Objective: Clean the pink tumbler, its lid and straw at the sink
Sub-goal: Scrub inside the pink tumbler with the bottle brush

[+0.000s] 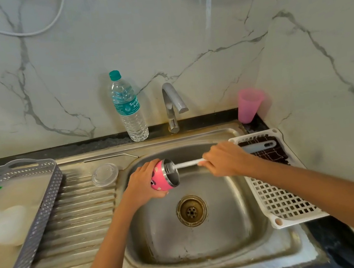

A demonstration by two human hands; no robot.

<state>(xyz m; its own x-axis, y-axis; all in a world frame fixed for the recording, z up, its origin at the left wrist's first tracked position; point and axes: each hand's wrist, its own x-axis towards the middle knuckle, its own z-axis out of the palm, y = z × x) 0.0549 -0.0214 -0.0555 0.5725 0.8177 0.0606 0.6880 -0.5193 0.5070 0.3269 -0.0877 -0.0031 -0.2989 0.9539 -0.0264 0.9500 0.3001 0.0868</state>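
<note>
My left hand [143,182] grips the pink tumbler [161,177], held on its side over the steel sink [229,228] with its open mouth facing right. My right hand [225,159] holds a thin white brush [188,164] whose tip reaches into the tumbler's mouth. The clear round lid [105,174] lies on the ribbed drainboard left of the basin. The bent metal straw [110,157] rests along the sink's back rim.
The tap [173,103] stands behind the basin with a water bottle [128,108] to its left. A pink plastic cup [249,105] stands in the right corner. A white rack [279,201] with a dark cloth lies right; a grey basket [44,207] lies left.
</note>
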